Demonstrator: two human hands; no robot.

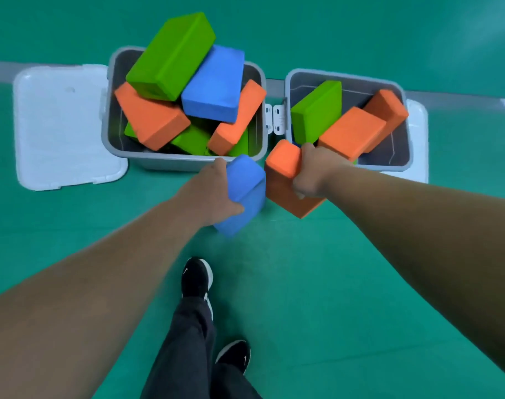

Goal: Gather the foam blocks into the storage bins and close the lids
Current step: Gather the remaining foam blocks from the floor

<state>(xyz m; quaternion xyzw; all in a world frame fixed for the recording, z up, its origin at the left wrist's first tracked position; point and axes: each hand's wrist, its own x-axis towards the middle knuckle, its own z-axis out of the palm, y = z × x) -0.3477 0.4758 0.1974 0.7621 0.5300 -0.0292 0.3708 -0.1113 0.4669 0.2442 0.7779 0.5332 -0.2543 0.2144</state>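
Both arms outstretched; left hand [212, 194], right hand [314, 171] curled, gripping.

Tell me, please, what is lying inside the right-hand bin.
The right-hand bin holds a green block, a near orange block and a far orange block. The right hand and its held orange block cover the near-left corner, so anything there is hidden.

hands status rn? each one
Left hand: closed, gripping a blue foam block.
Right hand: closed, gripping an orange foam block.
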